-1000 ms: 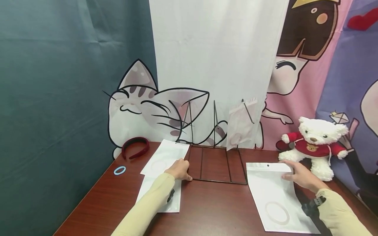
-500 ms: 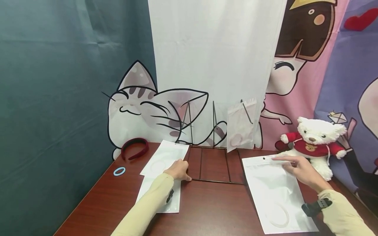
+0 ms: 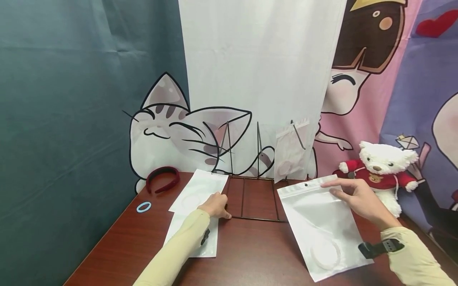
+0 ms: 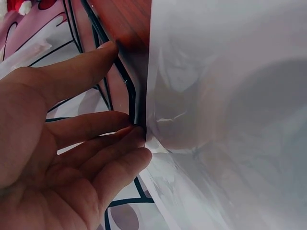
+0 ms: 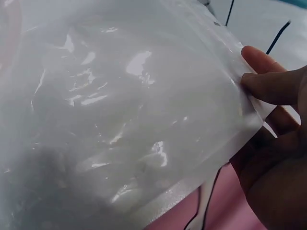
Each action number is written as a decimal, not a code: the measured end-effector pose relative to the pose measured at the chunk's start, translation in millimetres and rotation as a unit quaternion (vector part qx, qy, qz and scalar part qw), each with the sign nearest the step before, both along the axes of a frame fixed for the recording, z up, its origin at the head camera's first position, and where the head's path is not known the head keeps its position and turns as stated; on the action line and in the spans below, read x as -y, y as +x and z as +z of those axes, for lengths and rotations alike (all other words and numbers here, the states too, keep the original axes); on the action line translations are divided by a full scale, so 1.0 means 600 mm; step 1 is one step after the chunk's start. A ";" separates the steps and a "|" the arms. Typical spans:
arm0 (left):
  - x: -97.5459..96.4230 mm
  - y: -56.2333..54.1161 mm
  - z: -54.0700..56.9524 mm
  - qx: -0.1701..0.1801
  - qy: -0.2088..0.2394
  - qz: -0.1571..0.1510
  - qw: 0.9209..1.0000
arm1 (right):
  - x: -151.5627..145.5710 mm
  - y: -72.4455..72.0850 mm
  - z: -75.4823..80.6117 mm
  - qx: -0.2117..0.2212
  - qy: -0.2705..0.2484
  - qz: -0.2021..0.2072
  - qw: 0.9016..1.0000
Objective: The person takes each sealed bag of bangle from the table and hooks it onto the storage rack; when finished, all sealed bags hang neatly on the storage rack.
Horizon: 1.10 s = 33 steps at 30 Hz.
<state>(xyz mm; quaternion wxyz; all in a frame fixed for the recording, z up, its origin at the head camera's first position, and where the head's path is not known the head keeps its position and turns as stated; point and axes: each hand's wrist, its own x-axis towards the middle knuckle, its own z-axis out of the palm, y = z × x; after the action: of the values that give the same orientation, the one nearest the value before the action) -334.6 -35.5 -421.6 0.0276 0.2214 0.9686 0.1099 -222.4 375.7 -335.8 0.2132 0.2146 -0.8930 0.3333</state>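
My right hand [image 3: 361, 200] pinches the top right corner of a white zip-seal bag [image 3: 318, 214], which tilts above the table. A pale ring shows inside that bag. In the right wrist view, thumb and finger grip the edge of the glossy zip-seal bag [image 5: 129, 110]. My left hand [image 3: 215, 205] is at the front left corner of a black wire rack [image 3: 254, 219]. From the left wrist, the thumb and fingers curl against the bent wire of the rack [image 4: 125, 79]. Another zip-seal bag [image 3: 290, 149] hangs on the rack's right hook.
Two flat white bags lie left of the rack, a far bag [image 3: 195, 188] and a near bag [image 3: 205, 248]. Beyond them are a dark red headband [image 3: 175, 180] and a light blue ring [image 3: 144, 207]. A white teddy bear [image 3: 380, 174] sits at the back right.
My right hand has lifted the zip-seal bag off the table, moving it left and up toward the rack. The left hand stays at the rack's corner.
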 end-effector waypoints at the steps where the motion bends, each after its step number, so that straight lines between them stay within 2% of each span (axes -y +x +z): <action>1: 0.000 0.000 0.000 0.000 -0.002 0.001 1.000 | 0.008 0.002 0.006 -0.003 -0.009 0.005 1.000; 6: 0.000 0.001 -0.001 0.000 -0.004 0.003 1.000 | 0.047 0.014 0.040 -0.026 -0.050 0.019 0.998; 9: -0.002 0.002 -0.003 -0.004 -0.005 -0.004 1.000 | 0.062 0.021 0.059 -0.038 -0.068 0.012 0.997; 15: -0.004 0.003 -0.001 0.004 -0.003 0.001 1.000 | 0.078 0.020 0.082 -0.070 -0.100 -0.039 0.992; 22: -0.001 0.003 -0.004 0.008 -0.004 0.005 1.000 | 0.084 0.002 0.090 -0.069 -0.146 -0.064 0.985; 33: -0.002 0.001 -0.001 0.011 -0.006 0.006 1.000 | 0.079 -0.025 0.086 -0.075 -0.164 -0.085 0.980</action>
<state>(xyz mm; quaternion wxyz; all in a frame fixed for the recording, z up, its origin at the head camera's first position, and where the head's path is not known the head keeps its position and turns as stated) -334.0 -34.5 -422.1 0.0386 0.2140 0.9702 0.1064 -237.1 328.2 -284.4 0.3398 0.1243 -0.8227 0.4384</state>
